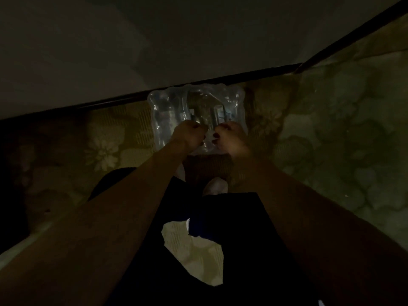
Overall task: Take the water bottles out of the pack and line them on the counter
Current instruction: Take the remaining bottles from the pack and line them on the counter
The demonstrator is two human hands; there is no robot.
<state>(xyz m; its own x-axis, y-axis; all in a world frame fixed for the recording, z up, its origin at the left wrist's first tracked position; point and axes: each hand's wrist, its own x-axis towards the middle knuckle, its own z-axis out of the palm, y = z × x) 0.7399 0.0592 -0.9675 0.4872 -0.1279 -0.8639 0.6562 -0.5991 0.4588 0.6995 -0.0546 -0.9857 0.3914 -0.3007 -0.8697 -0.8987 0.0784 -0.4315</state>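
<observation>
Head view — both fists, left hand [189, 134] and right hand [228, 138], pinch the pack [167, 109] wrap, orientation unclear.

Very dim, grainy view; faint glare on plastic wrap [194, 102].

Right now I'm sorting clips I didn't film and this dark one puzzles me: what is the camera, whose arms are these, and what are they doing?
There is one picture, from a camera worn on a person's head, looking forward and down, so the two bare arms reaching away from you are the wearer's own. The left hand and right hand sit close together, fingers curled into the clear plastic wrap of a pack of water bottles. They seem to be pulling the wrap open. The pack lies on a floral-patterned floor, against the dark strip at the foot of a wall. The light is too dim to count bottles, and none looks taken out yet.
</observation>
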